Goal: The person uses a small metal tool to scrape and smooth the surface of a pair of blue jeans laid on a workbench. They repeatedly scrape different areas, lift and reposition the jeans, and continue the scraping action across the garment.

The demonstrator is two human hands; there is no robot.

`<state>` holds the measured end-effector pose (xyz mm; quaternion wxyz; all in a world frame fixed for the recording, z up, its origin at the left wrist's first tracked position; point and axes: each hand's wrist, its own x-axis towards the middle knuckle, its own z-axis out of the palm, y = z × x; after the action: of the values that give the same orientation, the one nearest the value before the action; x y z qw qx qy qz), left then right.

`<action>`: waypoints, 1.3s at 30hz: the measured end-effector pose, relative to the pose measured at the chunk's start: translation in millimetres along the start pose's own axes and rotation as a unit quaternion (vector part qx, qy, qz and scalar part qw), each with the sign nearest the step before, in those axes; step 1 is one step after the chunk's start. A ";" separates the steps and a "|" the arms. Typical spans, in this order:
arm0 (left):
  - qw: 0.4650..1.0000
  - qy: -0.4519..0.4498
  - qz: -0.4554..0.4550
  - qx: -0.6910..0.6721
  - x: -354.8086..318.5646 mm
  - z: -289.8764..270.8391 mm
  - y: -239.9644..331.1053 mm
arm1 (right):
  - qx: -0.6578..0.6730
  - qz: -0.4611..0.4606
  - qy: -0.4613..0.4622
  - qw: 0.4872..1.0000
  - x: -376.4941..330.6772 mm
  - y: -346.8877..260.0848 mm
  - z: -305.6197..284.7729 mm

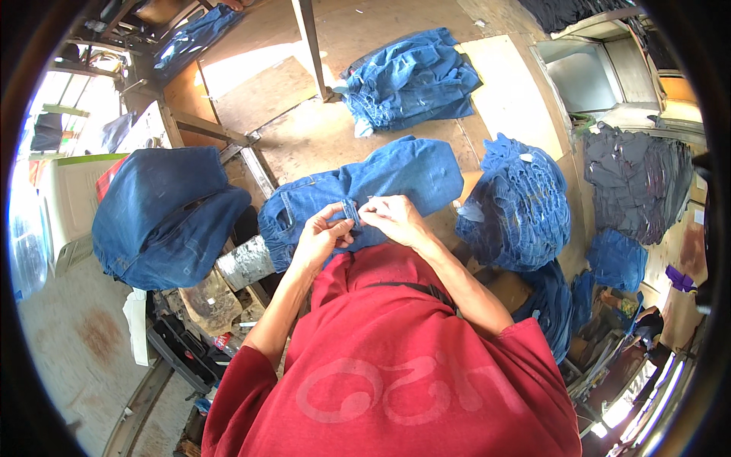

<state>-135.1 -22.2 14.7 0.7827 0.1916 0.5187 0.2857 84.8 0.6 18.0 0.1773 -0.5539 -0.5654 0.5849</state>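
A pair of blue jeans [403,175] lies stretched from left to right in front of my body, its waist end toward the left. At its near edge, my left hand [326,234] is closed with thumb and fingers around a narrow denim strip [350,212], which looks like part of the waistband or a belt loop. My right hand [396,219] is pinched against the right side of that strip. Its fingertips meet at something too small to name. The two hands are close together, with the strip between them.
Blue jeans [164,217] are heaped at the left beside a pale plastic chair [72,202]. A pile of jeans [411,80] lies at the far side near a wooden post [308,49]. Stacked denim [518,202] stands close at the right, with dark garments [636,179] beyond.
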 end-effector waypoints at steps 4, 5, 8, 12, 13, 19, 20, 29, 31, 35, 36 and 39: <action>1.000 0.007 -0.005 0.017 1.1 -0.3 -1.5 | 0.016 0.025 -0.005 1.000 2.7 8.4 6.4; 1.000 0.010 -0.006 0.013 1.6 -0.2 -2.1 | 0.013 0.027 -0.002 1.000 2.9 9.9 7.1; 1.000 0.015 0.007 0.009 4.2 1.7 -4.8 | 0.000 0.037 0.005 0.999 3.6 12.3 9.3; 0.999 0.029 0.020 0.037 7.6 4.4 -8.8 | -0.004 0.030 0.011 0.999 3.3 12.6 11.0; 0.999 0.026 0.025 0.034 8.5 4.9 -9.4 | 0.034 0.039 0.012 0.999 2.6 12.4 10.6; 0.999 0.043 0.026 0.004 8.6 3.6 -9.2 | 0.130 0.119 0.018 0.984 -2.3 8.5 5.5; 0.999 0.045 0.013 0.002 8.1 3.3 -9.0 | 0.140 0.132 0.015 0.981 -2.9 7.4 5.6; 0.999 0.024 0.015 0.032 8.2 6.7 -8.6 | 0.134 0.081 0.029 0.987 -5.0 6.6 10.4; 0.999 0.025 0.003 0.020 6.8 6.4 -9.8 | 0.162 0.098 0.041 0.981 -4.6 8.1 11.8; 0.999 0.038 -0.008 -0.024 2.3 0.1 -10.3 | 0.216 0.191 0.055 0.956 -3.1 10.7 9.8; 0.998 0.048 -0.005 -0.040 0.9 -2.0 -10.1 | 0.220 0.224 0.070 0.947 -3.3 11.1 8.4; 0.998 0.040 -0.008 -0.042 -3.3 -4.1 -11.2 | 0.204 0.180 0.041 0.961 -4.1 10.9 6.7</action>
<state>-137.1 -32.9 8.7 0.7707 0.1428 0.5391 0.3081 84.9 -9.1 8.8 0.2010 -0.6221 -0.3170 0.6871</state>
